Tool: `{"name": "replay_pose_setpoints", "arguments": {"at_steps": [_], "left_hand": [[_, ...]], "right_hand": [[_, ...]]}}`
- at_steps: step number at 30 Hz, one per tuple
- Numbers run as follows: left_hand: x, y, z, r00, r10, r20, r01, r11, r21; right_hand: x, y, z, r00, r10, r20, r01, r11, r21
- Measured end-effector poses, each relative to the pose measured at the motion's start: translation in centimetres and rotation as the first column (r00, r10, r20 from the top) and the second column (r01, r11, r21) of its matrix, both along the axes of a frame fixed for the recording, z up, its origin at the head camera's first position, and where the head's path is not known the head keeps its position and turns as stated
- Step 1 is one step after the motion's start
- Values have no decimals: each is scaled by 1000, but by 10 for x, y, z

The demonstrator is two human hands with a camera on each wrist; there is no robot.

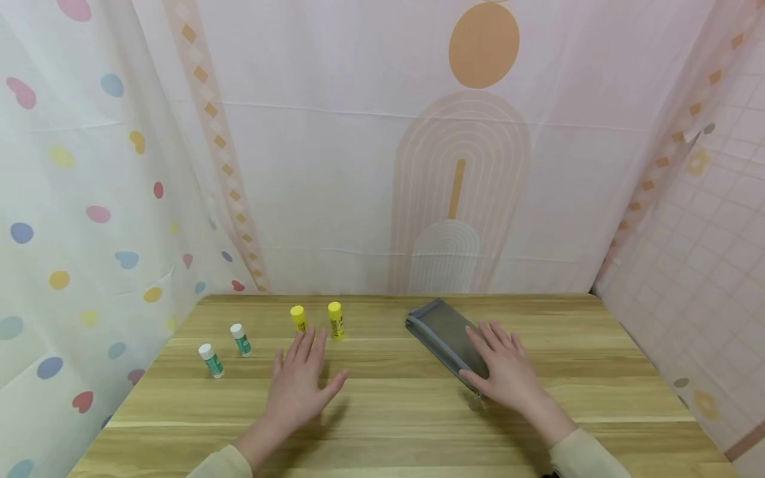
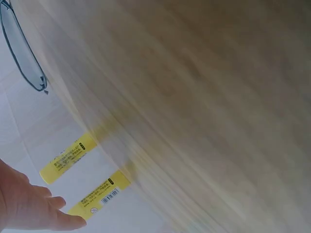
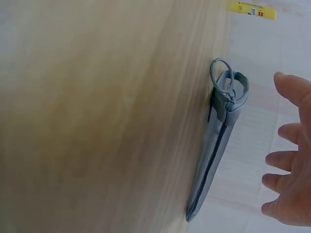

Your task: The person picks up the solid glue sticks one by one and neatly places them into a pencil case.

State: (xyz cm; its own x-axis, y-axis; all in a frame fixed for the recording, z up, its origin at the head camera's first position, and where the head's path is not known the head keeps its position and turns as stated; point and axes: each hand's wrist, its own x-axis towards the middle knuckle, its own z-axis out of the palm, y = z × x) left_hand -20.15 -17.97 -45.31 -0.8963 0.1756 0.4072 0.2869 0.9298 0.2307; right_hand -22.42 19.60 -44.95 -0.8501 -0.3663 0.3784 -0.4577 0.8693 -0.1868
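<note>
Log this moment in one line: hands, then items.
left hand: empty, near two upright yellow tubes | right hand: empty, over gray pouch | white-capped green tubes: upright, left on table

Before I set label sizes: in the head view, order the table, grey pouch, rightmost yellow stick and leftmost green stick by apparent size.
1. Table
2. Grey pouch
3. Unranked: rightmost yellow stick and leftmost green stick look alike; the green stands nearer the camera.

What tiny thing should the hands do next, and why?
I'd guess the right hand should lower and grip the gray zippered pouch, perhaps to steady it: that hand hovers just above it, holding nothing, while the four glue sticks stand upright outside it.
</note>
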Motion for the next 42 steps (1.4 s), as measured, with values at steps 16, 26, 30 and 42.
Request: {"name": "replay_pose_setpoints", "arguments": {"at_steps": [16,26,30,42], "left_hand": [[-5,3,2,1000,-3,-2,3,988,153],[-8,6,7,995,-1,97,-25,965,262],[-11,7,9,992,-1,124,-39,948,315],[-17,9,14,966,-1,259,-126,874,470]], "right_hand": [[-16,-15,-1,996,80,-35,-77,994,77],[-27,-20,-4,991,127,-36,-121,985,122],[-30,-21,-3,990,141,-26,-137,984,113],[-35,-27,-8,988,152,-10,-148,974,172]]}}
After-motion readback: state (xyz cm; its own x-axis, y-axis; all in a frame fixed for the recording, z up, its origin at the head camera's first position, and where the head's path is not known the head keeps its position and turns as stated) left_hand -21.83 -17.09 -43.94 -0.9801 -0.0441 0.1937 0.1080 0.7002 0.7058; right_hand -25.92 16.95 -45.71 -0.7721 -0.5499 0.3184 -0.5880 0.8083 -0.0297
